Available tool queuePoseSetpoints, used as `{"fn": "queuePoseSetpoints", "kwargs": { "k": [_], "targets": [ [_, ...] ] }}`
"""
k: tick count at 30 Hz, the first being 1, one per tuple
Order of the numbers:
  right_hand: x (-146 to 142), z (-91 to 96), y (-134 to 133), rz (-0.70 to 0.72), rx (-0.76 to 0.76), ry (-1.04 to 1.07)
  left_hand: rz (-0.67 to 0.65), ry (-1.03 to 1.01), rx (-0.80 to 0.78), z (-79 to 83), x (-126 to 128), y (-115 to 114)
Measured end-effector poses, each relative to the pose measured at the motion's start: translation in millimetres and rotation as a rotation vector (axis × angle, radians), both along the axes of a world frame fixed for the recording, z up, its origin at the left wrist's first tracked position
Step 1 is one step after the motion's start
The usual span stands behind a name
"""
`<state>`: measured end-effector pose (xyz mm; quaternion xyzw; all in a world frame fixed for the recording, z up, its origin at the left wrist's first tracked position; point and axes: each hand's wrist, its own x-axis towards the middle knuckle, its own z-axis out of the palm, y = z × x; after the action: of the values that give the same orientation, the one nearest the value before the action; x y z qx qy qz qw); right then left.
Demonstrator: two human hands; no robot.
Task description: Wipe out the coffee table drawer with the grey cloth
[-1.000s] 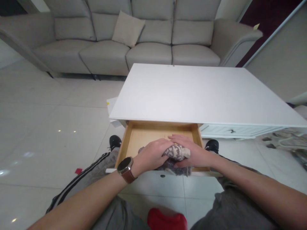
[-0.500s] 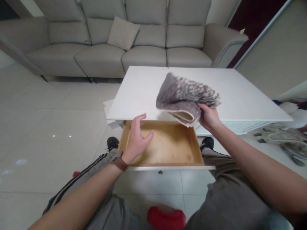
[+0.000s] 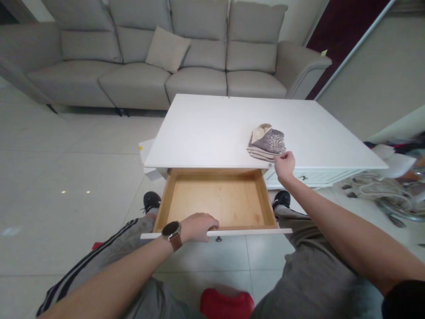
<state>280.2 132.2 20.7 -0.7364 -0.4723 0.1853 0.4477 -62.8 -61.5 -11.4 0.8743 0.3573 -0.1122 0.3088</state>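
Observation:
A folded grey-and-cream patterned towel (image 3: 268,142) lies near the front edge of the white coffee table (image 3: 206,128), its layers stacked and one cream corner turned up. My right hand (image 3: 285,166) is closed at the towel's near right corner, fingers pinched there. Below the tabletop a wooden drawer (image 3: 212,195) is pulled out towards me, with nothing inside. My left hand (image 3: 200,226) wraps over the top edge of the white drawer front (image 3: 259,231), left of its small dark knob (image 3: 218,239).
Behind the table stands a long grey sofa (image 3: 195,86) with a beige cushion (image 3: 168,48). A red stool (image 3: 226,303) shows between my legs. Coiled hoses or cables (image 3: 375,188) lie on the floor at right. My shoes flank the drawer.
The towel has come down from the air onto the tabletop and is folded smaller. My left hand has dropped from above the drawer to its front edge and closed there.

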Motion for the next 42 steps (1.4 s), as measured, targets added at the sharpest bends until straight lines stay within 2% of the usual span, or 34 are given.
{"fn": "queuePoseSetpoints", "kwargs": {
  "k": [2, 4, 7, 9, 11, 14, 20, 22, 24, 28, 34, 38, 42],
  "targets": [
    [3, 4.3, 4, 0.111, 0.100, -0.394, -0.006, -0.009, 0.007, 1.3, 0, 1],
    [6, 7.0, 10, 0.288, 0.086, -0.664, -0.007, -0.009, 0.008, 2.8, 0, 2],
    [8, 7.8, 22, 0.474, -0.064, -0.841, 0.000, -0.009, 0.005, 2.8, 1, 2],
    [7, 8.4, 29, 0.511, -0.157, -0.897, -0.001, -0.006, 0.000, 2.1, 2, 2],
    [5, 10.9, 34, 0.506, -0.182, -0.950, -0.003, -0.006, 0.000, 1.6, 3, 2],
    [6, 17.5, 36, 0.541, -0.179, -1.010, -0.004, -0.011, 0.004, 1.6, 3, 1],
    [28, 33.1, 26, 0.742, -0.299, -1.059, -0.006, -0.028, 0.010, -0.4, 3, 0],
    [33, 37.9, 19, 0.770, -0.269, -1.014, -0.005, -0.030, 0.010, -1.6, 3, -1],
    [34, 41.1, 12, 0.777, -0.177, -0.927, -0.003, -0.029, 0.008, -2.3, 3, -1],
    [22, 40.2, 4, 0.744, -0.018, -0.865, -0.012, -0.036, -0.001, -2.0, 5, 1],
    [-2, 38.0, 9, 0.732, -0.085, -1.064, -0.022, -0.035, -0.004, -2.6, 8, 3],
    [-7, 41.6, 6, 0.862, 0.007, -1.045, -0.022, -0.045, -0.010, -3.8, 8, 3],
    [-10, 40.0, 0, 1.005, -0.003, -1.021, -0.021, -0.035, -0.006, -4.0, 8, 3]
  ]
}}
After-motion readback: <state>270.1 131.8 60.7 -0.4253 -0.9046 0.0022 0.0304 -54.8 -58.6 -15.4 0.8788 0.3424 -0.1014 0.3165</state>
